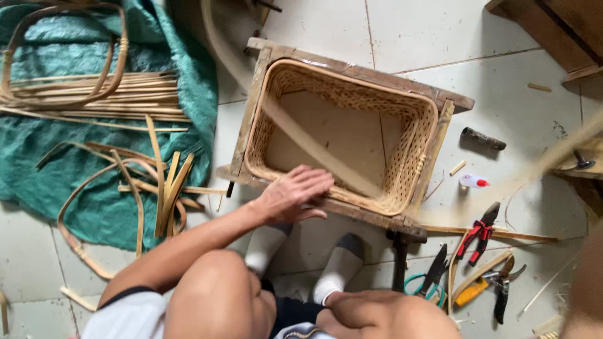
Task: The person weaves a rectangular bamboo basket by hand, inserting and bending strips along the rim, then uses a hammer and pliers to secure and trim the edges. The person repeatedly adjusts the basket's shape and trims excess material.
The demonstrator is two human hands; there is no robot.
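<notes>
— Where is your left hand sitting?

— I am laying it flat on the near rim of the basket, fingers spread apart and pointing toward the right, gripping nothing. The palm is pressing on the wooden frame that is boxing the basket in.

— So where is the basket lying from that hand?

— It is lying just beyond my fingers, up and to the right, open side facing me, with a strip running slantwise across its inside. My 2 socked feet are resting just below the frame.

— And the right hand?

— I am seeing only a blurred patch at the right edge, so I cannot tell what it is doing.

— What is lying around you?

— Left of my arm, cane strips are spreading over a green tarp. Right of the frame, red pliers and yellow cutters are lying on the floor, well apart from my hand, and a small white bottle is sitting near the basket's right side.
</notes>
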